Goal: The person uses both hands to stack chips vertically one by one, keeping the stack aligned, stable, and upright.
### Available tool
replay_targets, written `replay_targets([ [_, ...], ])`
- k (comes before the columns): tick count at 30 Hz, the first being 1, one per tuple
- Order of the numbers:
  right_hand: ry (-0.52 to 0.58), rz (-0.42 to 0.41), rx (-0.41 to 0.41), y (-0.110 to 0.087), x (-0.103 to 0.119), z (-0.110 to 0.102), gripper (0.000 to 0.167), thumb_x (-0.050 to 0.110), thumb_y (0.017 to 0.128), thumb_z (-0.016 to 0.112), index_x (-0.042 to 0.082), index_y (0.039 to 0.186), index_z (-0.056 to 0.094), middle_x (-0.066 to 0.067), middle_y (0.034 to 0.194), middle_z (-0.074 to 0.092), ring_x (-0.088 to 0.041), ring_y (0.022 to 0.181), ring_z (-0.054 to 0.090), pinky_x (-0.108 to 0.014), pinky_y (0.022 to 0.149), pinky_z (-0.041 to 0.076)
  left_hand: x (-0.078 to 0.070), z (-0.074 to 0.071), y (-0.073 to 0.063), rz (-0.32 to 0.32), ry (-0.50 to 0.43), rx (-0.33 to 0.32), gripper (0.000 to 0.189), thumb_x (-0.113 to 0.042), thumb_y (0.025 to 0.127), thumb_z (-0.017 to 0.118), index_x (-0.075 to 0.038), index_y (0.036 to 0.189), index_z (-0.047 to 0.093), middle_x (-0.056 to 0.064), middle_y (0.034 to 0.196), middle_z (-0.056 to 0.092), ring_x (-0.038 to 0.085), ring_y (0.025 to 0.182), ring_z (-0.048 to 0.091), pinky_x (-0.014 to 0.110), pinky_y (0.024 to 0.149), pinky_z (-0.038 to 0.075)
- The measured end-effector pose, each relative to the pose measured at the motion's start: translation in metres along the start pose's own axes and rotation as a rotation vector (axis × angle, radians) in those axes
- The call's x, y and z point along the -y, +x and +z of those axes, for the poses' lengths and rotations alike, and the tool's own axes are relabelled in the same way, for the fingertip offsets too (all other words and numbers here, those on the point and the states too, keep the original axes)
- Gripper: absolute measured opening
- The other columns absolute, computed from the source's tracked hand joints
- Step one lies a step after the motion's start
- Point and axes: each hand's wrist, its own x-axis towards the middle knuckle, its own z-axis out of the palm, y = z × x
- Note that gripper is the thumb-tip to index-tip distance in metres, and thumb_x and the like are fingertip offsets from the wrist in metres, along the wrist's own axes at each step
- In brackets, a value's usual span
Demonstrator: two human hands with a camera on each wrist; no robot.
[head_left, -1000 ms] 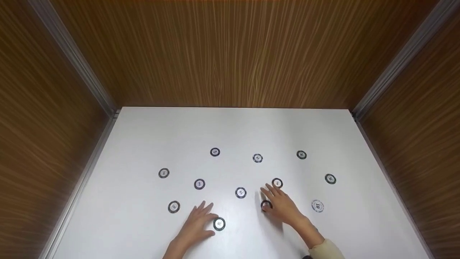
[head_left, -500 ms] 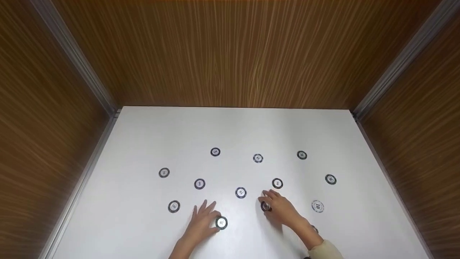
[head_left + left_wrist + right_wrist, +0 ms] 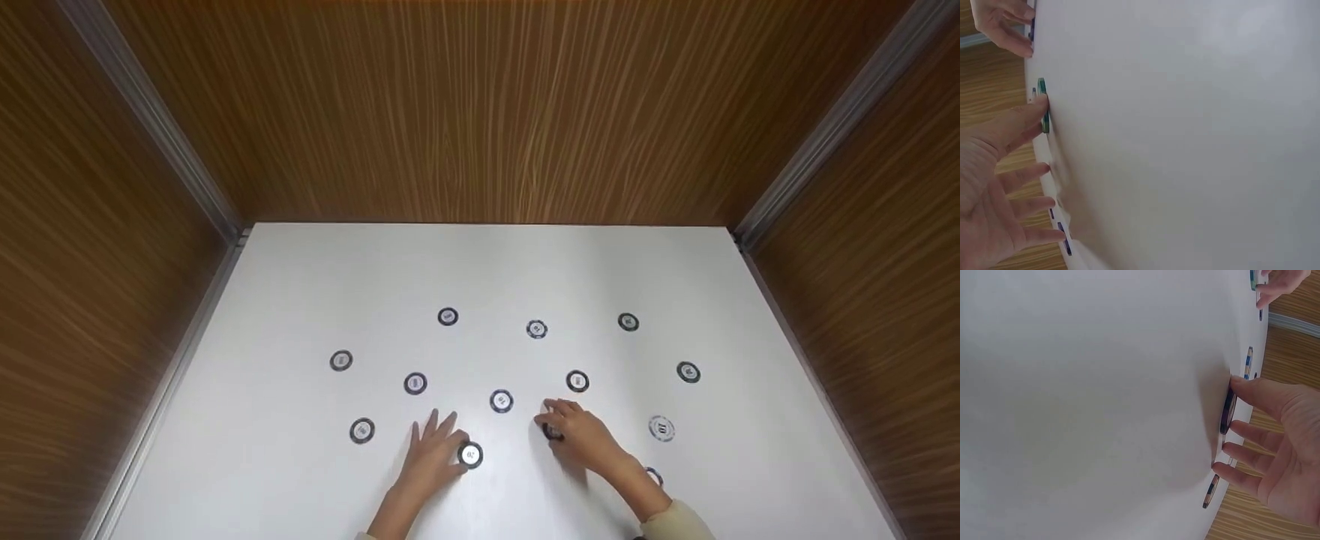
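My left hand [image 3: 429, 466] pinches a green-edged poker chip [image 3: 470, 454], marked 20, between thumb and index finger; the other fingers are spread. In the left wrist view that chip [image 3: 1042, 86] appears nearly edge-on at the thumb tip. My right hand [image 3: 589, 441] grips a dark-edged poker chip [image 3: 552, 433] by its rim, and the fingers partly cover it. The right wrist view has this chip [image 3: 1229, 412] between thumb and index finger. Between the hands, slightly farther back, lies a blue-edged chip [image 3: 502, 401].
Several more poker chips lie scattered flat on the white table [image 3: 480, 270], among them a dark one [image 3: 577, 381] just beyond my right hand and a pale one [image 3: 661, 428] to its right. Another chip [image 3: 655, 475] peeks from behind my right forearm. Wood-grain panels [image 3: 480, 112] enclose the table.
My left hand has moved right and slightly away from me, bringing the 20 chip along between thumb and index finger. My right hand's fingers have drawn in around the dark chip.
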Motion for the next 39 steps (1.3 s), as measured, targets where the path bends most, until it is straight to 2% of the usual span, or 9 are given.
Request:
replay_targets([
  [6,-0.011,-0.018,-0.015,0.0,0.0,0.001,0.038,0.009,0.072,0.076,0.013,0.108,0.066,-0.013,0.122,0.054,-0.032,0.11,0.052,-0.045,0.08,0.05,-0.008,0.001,0.008,-0.012,0.099,-0.028,0.039,-0.025,0.068,0.077,-0.013,0.102,0.064,0.017,0.13,0.048,0.042,0.125,0.033,0.063,0.098,0.024],
  [12,-0.022,-0.013,-0.015,0.002,0.0,0.0,0.036,0.01,0.072,0.076,0.013,0.106,0.067,-0.012,0.12,0.055,-0.031,0.108,0.053,-0.043,0.079,0.05,-0.015,0.004,0.018,-0.038,0.095,-0.044,0.04,-0.024,0.068,0.077,-0.011,0.104,0.064,0.019,0.129,0.048,0.043,0.125,0.033,0.063,0.097,0.025],
  [21,-0.039,-0.019,-0.035,0.004,-0.001,0.001,0.037,0.01,0.07,0.077,0.013,0.106,0.066,-0.01,0.116,0.057,-0.028,0.103,0.055,-0.04,0.076,0.052,-0.02,0.007,0.034,-0.074,-0.009,-0.083,0.037,-0.018,0.067,0.078,-0.008,0.1,0.064,0.022,0.129,0.047,0.047,0.124,0.032,0.066,0.096,0.023],
  [26,-0.028,0.006,-0.013,0.004,0.0,0.001,0.038,0.011,0.07,0.077,0.013,0.107,0.066,-0.009,0.114,0.057,-0.027,0.101,0.056,-0.038,0.076,0.052,-0.017,0.01,0.035,-0.093,-0.072,-0.102,0.034,-0.017,0.068,0.078,-0.009,0.098,0.064,0.022,0.131,0.045,0.047,0.125,0.029,0.067,0.097,0.017],
  [34,-0.047,0.001,-0.049,0.004,0.0,0.002,0.037,0.009,0.069,0.077,0.012,0.105,0.067,-0.008,0.104,0.059,-0.025,0.092,0.057,-0.035,0.065,0.053,-0.007,0.014,0.034,-0.065,-0.162,-0.138,0.033,-0.019,0.069,0.077,-0.012,0.099,0.065,0.019,0.135,0.043,0.045,0.129,0.024,0.063,0.102,0.01],
  [39,-0.044,0.017,-0.052,0.004,0.002,0.003,0.037,0.008,0.069,0.077,0.01,0.105,0.067,-0.007,0.1,0.059,-0.025,0.089,0.057,-0.034,0.063,0.053,0.004,0.02,0.032,-0.023,-0.208,-0.172,0.033,-0.02,0.068,0.078,-0.014,0.098,0.066,0.018,0.135,0.043,0.043,0.13,0.022,0.059,0.104,0.008],
])
